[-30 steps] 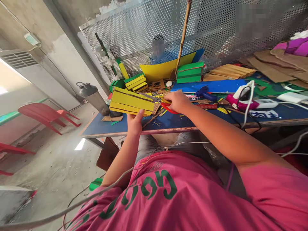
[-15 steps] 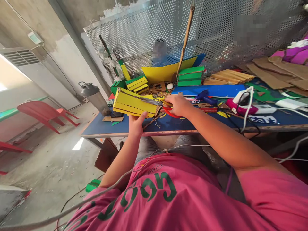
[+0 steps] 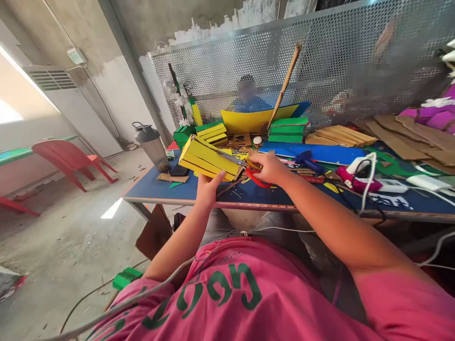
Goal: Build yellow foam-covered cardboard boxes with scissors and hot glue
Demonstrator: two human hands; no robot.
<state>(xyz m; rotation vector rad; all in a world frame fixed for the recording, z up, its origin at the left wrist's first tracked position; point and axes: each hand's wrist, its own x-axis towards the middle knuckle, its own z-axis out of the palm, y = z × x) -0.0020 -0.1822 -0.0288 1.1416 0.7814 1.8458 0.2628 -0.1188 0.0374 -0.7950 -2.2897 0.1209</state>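
My left hand grips a yellow cardboard box from below, thumb on its near side. The box is tilted, and dark seams run along its length. In my right hand is a pair of scissors with red and yellow handles. Its metal blades lie against the upper edge of the box, pointing left. My fingers are closed around the handles. Just behind the box, yellow paper scraps and cardboard bits lie on the blue table.
Green blocks, yellow-and-green blocks and a wooden stick stand before a perforated metal screen. A shaker bottle is at left. A glue gun, power strip and cardboard sheets lie right. Someone sits behind the screen.
The camera view has shifted, so the table sits slightly lower and farther right. Both hands still hold the box and the scissors, in nearly the same arrangement.
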